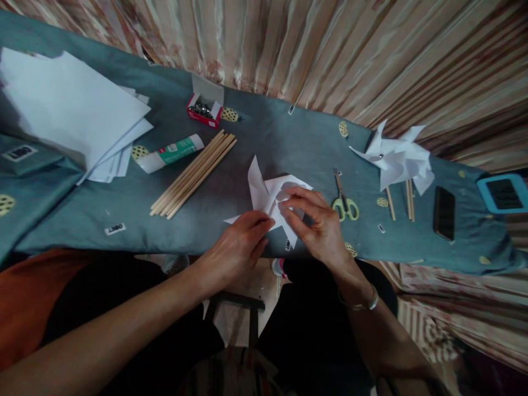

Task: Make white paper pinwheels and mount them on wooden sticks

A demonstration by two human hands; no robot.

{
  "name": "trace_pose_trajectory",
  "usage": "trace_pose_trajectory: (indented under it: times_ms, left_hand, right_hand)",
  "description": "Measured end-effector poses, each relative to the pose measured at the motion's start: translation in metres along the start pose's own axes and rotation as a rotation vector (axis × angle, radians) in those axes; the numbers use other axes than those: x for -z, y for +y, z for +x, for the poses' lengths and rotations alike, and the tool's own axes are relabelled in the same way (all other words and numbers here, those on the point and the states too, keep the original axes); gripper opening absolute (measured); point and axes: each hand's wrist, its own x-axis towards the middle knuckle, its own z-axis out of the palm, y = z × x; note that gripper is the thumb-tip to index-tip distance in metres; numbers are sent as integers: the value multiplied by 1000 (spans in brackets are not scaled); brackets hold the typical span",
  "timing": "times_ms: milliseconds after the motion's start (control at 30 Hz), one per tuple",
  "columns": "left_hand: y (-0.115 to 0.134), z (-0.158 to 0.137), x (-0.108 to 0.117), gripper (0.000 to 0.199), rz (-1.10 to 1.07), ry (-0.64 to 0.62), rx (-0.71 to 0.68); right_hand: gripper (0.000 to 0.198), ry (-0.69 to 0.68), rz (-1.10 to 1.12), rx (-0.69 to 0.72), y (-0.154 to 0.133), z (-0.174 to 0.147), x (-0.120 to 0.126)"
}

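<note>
A white paper pinwheel point(259, 190) lies near the front of the cloth, with pointed blades sticking up and out. My left hand point(243, 236) pinches its near side between thumb and forefinger. From the right, my right hand point(315, 220) bends its fingers over the pinwheel's middle and touches the paper; whatever lies under those fingertips is hidden. Green-handled scissors point(345, 206) lie just right of my right hand. A bundle of thin wooden sticks point(193, 176) rests to the left of the pinwheel.
On the cloth-covered table point(136, 231) are a paper stack point(74, 104), a glue stick point(173, 152) and an open red box point(204, 113) of small metal pins. At right lie white pinwheels on sticks point(398, 157), a phone point(444, 213) and a blue-framed device point(504, 193). A curtain point(264, 44) hangs behind.
</note>
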Motion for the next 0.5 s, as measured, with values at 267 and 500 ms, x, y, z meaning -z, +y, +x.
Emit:
trace_pose_trajectory:
  times_ms: [267, 500]
  left_hand:
    - [0, 0, -3, 29, 45, 23, -16]
    - [0, -1, -3, 28, 62, 67, -57]
  right_hand:
    - [32, -63, -93, 100, 1, -2, -3]
    - [36, -31, -122, 205, 8, -2, -12]
